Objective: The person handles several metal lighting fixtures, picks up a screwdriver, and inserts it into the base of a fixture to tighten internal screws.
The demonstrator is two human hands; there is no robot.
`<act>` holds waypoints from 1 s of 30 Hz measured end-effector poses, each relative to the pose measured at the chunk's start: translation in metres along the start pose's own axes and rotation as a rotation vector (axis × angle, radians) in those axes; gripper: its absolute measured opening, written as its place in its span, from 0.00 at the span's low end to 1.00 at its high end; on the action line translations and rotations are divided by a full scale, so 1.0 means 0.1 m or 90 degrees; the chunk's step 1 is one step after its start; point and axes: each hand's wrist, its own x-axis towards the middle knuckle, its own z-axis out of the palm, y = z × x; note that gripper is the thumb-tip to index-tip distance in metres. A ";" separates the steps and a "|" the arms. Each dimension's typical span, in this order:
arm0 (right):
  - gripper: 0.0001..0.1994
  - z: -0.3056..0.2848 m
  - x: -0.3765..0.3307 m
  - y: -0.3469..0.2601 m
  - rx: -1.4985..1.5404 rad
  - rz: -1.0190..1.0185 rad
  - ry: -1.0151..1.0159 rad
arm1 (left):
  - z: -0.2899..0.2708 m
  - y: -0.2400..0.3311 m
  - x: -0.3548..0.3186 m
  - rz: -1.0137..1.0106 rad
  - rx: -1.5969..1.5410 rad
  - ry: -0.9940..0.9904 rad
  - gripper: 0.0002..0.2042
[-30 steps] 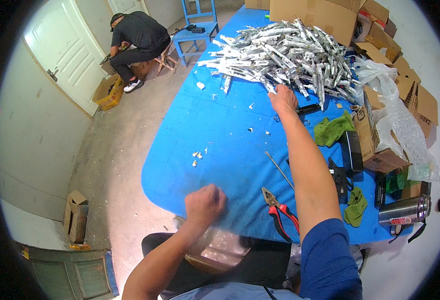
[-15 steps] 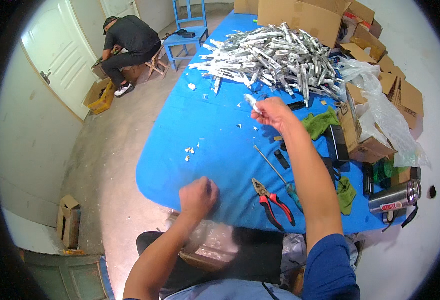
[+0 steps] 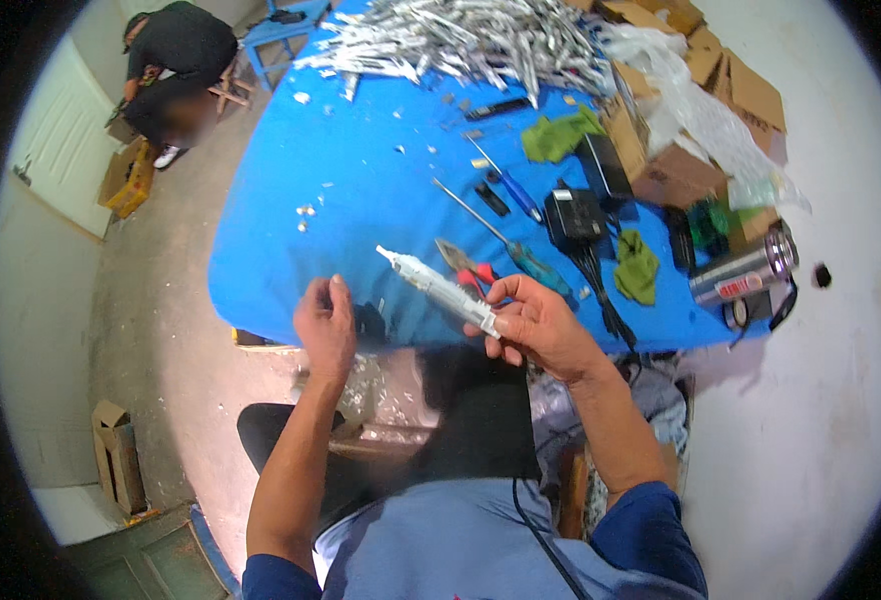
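Observation:
My right hand (image 3: 541, 325) grips a long white tube-shaped piece (image 3: 439, 288) with a narrow tip, held slanted over the near edge of the blue table (image 3: 361, 190). My left hand (image 3: 327, 322) hovers just left of it, fingers curled with thumb and forefinger pinched; whether it holds anything tiny is unclear. A big heap of similar silvery-white pieces (image 3: 471, 40) lies at the far end of the table. Red-handled pliers (image 3: 471, 268) lie just beyond the held piece.
Two screwdrivers (image 3: 506, 180), black adapters (image 3: 576, 215), green rags (image 3: 561, 135), a steel flask (image 3: 746, 270) and cardboard boxes (image 3: 706, 90) crowd the table's right side. White scraps (image 3: 306, 212) dot the cloth. Another person (image 3: 176, 70) crouches at far left by a yellow crate (image 3: 129, 175).
My right hand has drawn back from the far heap to the near edge, carrying one white piece. My left hand has risen beside it.

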 end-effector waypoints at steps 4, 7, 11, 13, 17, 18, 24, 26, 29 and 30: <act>0.18 0.14 -0.51 0.29 0.025 0.026 0.027 | -0.14 0.01 -0.45 0.052 0.008 -0.021 0.16; 0.17 0.22 -0.71 0.44 0.001 0.040 0.041 | -0.27 0.01 -0.85 -0.266 -0.242 -0.189 0.17; 0.15 0.41 -0.84 0.45 -0.033 0.064 0.016 | -0.42 -0.43 -1.36 -0.709 -0.584 -0.193 0.17; 0.14 0.49 -0.91 0.47 -0.113 0.083 0.021 | -0.57 -0.41 -1.49 -0.728 -0.615 -0.183 0.16; 0.12 0.57 -0.98 0.53 -0.225 0.127 -0.027 | -0.83 -0.36 -1.64 -0.720 -0.653 -0.241 0.17; 0.12 0.60 -1.00 0.52 -0.251 0.142 -0.040 | -0.86 -0.31 -1.67 -0.705 -0.647 -0.294 0.17; 0.14 0.70 -0.96 0.59 -0.357 0.154 -0.080 | -0.75 0.01 -1.96 -0.614 -0.594 -0.437 0.15; 0.14 0.69 -1.00 0.55 -0.387 0.166 -0.073 | -0.77 0.12 -2.00 -0.625 -0.542 -0.509 0.16; 0.14 0.64 -1.06 0.58 -0.423 0.164 -0.060 | -0.81 0.20 -2.07 -0.595 -0.503 -0.615 0.17; 0.14 0.62 -1.08 0.60 -0.434 0.158 -0.054 | -0.82 0.22 -2.07 -0.582 -0.489 -0.643 0.17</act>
